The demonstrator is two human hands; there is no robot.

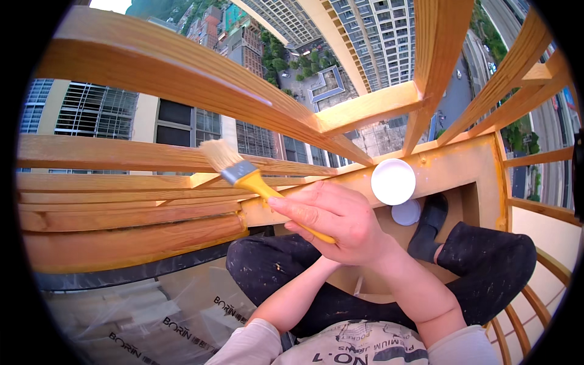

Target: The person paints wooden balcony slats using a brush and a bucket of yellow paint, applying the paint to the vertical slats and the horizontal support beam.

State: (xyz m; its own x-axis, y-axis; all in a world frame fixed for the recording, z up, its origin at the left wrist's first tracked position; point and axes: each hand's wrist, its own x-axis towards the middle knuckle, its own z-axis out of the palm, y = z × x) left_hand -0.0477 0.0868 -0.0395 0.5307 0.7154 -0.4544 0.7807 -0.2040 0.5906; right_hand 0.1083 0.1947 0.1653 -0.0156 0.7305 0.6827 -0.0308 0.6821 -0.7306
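Note:
A paintbrush with a yellow handle, a metal ferrule and pale bristles (pixel 222 155) is held in my right hand (pixel 340 219), its bristles up beside an orange-brown wooden slat (pixel 109 153). Whether the bristles touch the slat I cannot tell. My left forearm (pixel 292 296) reaches up beneath the right hand, which hides the left hand. Just beyond the right wrist, a round white container or lid (pixel 393 182) rests at the ledge (pixel 451 162). Below it lies another round whitish lid or container (pixel 405 212), partly covered.
Thick wooden rails (pixel 182 77) and slats fan out ahead, with streets and buildings far below. My bent legs in dark trousers (pixel 488 269) and a dark shoe (pixel 433 214) take up the recess. Printed plastic sheeting (pixel 150 315) covers the floor at lower left.

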